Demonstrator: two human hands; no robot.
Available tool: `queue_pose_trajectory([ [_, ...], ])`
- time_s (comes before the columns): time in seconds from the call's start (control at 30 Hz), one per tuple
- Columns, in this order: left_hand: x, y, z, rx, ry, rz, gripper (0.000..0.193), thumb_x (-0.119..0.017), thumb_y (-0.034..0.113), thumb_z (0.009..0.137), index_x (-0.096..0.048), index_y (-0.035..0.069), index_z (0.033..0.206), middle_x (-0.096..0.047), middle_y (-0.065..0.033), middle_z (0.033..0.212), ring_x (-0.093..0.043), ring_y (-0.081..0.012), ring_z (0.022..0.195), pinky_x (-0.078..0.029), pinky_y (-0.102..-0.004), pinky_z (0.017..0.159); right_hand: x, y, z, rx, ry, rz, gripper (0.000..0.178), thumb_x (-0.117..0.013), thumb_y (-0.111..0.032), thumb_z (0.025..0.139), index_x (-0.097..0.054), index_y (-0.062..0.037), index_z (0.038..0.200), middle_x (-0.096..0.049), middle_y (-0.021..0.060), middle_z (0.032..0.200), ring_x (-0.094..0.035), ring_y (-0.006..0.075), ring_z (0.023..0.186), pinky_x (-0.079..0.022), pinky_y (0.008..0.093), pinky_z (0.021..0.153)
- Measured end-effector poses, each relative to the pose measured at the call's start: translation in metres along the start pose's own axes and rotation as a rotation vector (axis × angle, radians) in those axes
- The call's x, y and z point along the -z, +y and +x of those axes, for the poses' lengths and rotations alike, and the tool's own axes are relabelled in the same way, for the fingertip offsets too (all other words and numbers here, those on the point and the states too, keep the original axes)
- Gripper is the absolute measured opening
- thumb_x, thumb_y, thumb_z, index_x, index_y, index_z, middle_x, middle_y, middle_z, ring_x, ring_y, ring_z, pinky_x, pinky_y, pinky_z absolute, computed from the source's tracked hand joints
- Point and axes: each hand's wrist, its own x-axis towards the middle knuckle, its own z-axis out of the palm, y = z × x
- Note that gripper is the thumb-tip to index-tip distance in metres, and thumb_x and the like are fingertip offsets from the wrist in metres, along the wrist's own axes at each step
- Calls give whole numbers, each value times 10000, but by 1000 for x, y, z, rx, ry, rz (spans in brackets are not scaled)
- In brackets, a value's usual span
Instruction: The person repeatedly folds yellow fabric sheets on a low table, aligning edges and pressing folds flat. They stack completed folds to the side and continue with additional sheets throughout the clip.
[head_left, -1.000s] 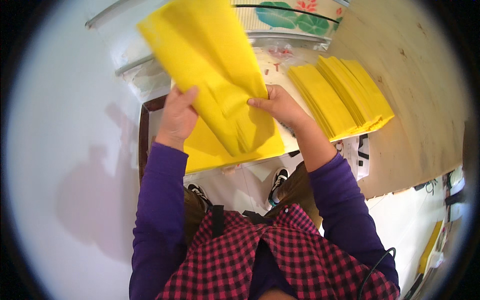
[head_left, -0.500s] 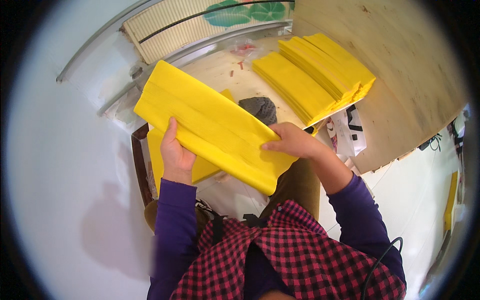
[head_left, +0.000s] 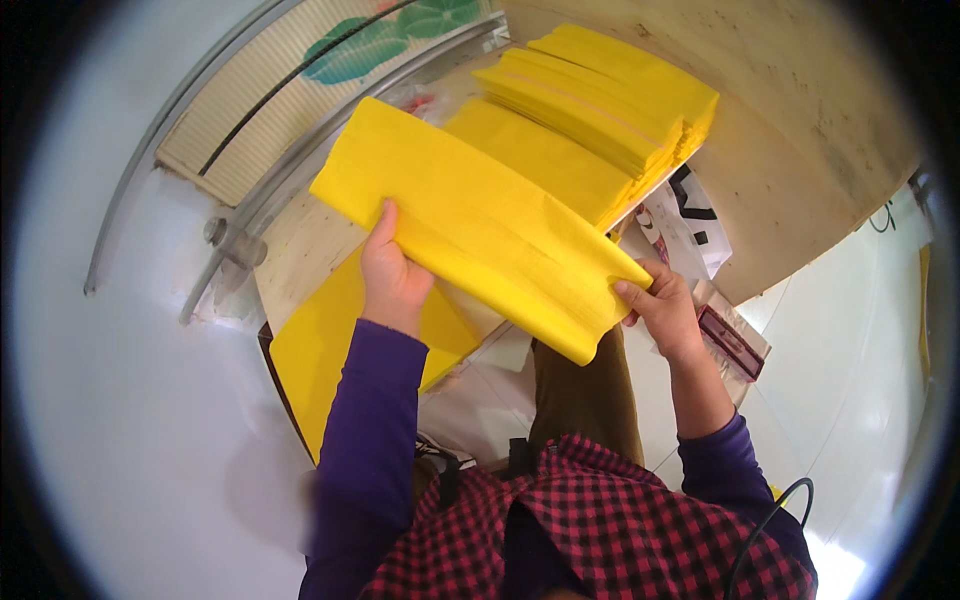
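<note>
Between my two hands hangs a long folded piece of yellow fabric-like sheet [head_left: 470,225], tilted down toward the right, above the table and my lap. My left hand [head_left: 393,280] grips its lower left edge, thumb on top and fingers hidden underneath. At its right end, my right hand [head_left: 663,308] pinches the corner between thumb and fingers. Beneath the held piece, another yellow sheet [head_left: 320,350] lies flat at the near left table edge. Behind it are stacks of folded yellow pieces [head_left: 610,90], partly covered by the one I hold.
A wooden board [head_left: 790,130] stands at the right of the stacks. Below the table edge are a white printed bag [head_left: 700,225] and a small box [head_left: 735,340]. A metal rail [head_left: 310,140] and ribbed panel [head_left: 240,110] border the far left.
The view has shifted, and the held yellow piece with both hands now sits farther right. My right hand has slid outward to the piece's right corner. The grey cloth is now hidden.
</note>
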Motion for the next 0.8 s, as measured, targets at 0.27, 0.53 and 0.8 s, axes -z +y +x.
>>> queue_pose_trajectory([
  [0.27, -10, -54, 108, 90, -65, 109, 384, -419, 258, 1007, -442, 33, 1317, -512, -112, 1323, -499, -281, 1202, -402, -441, 1017, 22, 6, 70, 53, 285, 14, 226, -632, -119, 889, -591, 30, 1054, -612, 17, 746, -495, 52, 516, -407, 197, 474],
  [0.53, -6, -89, 195, 115, 101, 176, 370, -404, 238, 1012, -427, 36, 1321, -506, -112, 1311, -497, -288, 1195, -402, -449, 1020, 34, 29, 136, 29, 474, 27, 251, -635, -122, 896, -563, 60, 1054, -620, 40, 728, -524, 71, 521, -423, 210, 470],
  [0.8, 4, -103, 212, 125, 158, 241, 356, -402, 208, 1010, -426, 31, 1317, -507, -114, 1305, -504, -290, 1186, -412, -452, 1016, 37, 50, 142, -3, 502, 104, 176, -638, -126, 899, -569, 35, 912, -600, 49, 658, -549, 93, 498, -451, 222, 455],
])
